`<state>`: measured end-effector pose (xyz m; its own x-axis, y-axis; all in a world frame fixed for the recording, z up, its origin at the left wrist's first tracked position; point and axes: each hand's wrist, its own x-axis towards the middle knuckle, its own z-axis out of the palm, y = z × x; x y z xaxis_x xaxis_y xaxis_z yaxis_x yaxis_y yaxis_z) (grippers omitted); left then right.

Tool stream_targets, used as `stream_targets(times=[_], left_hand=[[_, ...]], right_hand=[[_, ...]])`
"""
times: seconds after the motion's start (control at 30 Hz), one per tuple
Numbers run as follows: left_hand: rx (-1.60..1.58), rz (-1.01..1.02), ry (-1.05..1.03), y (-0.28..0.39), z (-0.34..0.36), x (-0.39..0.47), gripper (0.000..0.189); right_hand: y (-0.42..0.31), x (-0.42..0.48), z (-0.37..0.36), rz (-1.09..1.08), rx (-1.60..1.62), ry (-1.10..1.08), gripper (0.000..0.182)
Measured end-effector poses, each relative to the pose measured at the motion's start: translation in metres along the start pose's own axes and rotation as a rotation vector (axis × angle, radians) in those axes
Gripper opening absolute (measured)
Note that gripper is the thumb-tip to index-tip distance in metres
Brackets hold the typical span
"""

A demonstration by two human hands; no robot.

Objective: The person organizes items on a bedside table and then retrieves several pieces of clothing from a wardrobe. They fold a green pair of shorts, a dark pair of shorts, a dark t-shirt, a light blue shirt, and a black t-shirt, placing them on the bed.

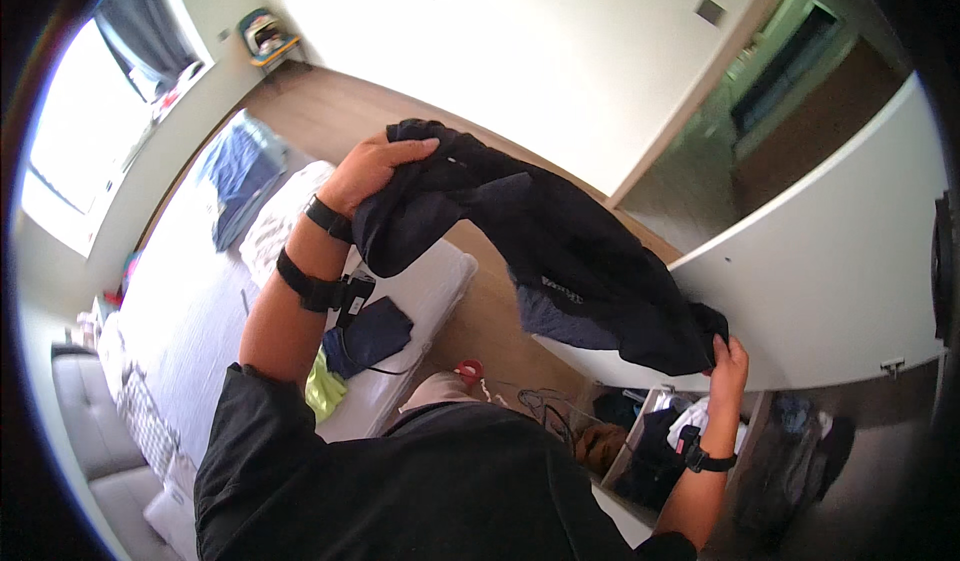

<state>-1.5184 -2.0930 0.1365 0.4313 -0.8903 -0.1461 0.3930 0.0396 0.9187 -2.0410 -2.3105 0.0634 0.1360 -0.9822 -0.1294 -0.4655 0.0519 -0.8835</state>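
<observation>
A black garment (pixel 570 223) with a dark grey-blue part and small light lettering hangs stretched in the air between my two hands. My left hand (pixel 379 165) grips its upper left end, thumb on top of the cloth. At the lower right, my right hand (pixel 727 366) pinches the other end of the garment. The cloth sags in folds between them, above the floor beside the bed. Which kind of garment it is, I cannot tell. Black straps are around both forearms.
On the bed's white mattress (pixel 442 276) lie folded dark blue clothing (pixel 375 336), a yellow-green cloth (pixel 324 388) and blue clothes (pixel 244 171). An open drawer (pixel 626 456) of clothes is at the lower right, under a white wardrobe door (pixel 832 261). Cables (pixel 551 407) lie on the floor.
</observation>
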Motion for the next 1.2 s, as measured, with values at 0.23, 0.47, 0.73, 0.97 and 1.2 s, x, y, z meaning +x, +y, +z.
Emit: stream_targets(times=[0.23, 0.47, 0.73, 0.97, 1.2], left_hand=[[-0.315, 0.034, 0.131, 0.019, -0.047, -0.116, 0.036], [-0.336, 0.378, -0.059, 0.042, 0.014, -0.22, 0.047], [-0.041, 0.617, -0.003, 0.086, 0.044, -0.302, 0.042], [0.069, 0.703, 0.22, 0.126, -0.032, -0.401, 0.028], [0.074, 0.618, 0.567, 0.113, -0.256, -0.543, 0.033]], right_hand=[[0.102, 0.043, 0.008, -0.189, -0.248, -0.136, 0.035], [0.128, 0.033, 0.105, -0.103, -0.023, -0.506, 0.024], [-0.054, -0.194, 0.245, -1.182, -0.163, -0.866, 0.085], [-0.023, -0.259, 0.375, -0.785, -0.221, -1.05, 0.033], [-0.059, -0.259, 0.358, -0.302, 0.308, -1.26, 0.031]])
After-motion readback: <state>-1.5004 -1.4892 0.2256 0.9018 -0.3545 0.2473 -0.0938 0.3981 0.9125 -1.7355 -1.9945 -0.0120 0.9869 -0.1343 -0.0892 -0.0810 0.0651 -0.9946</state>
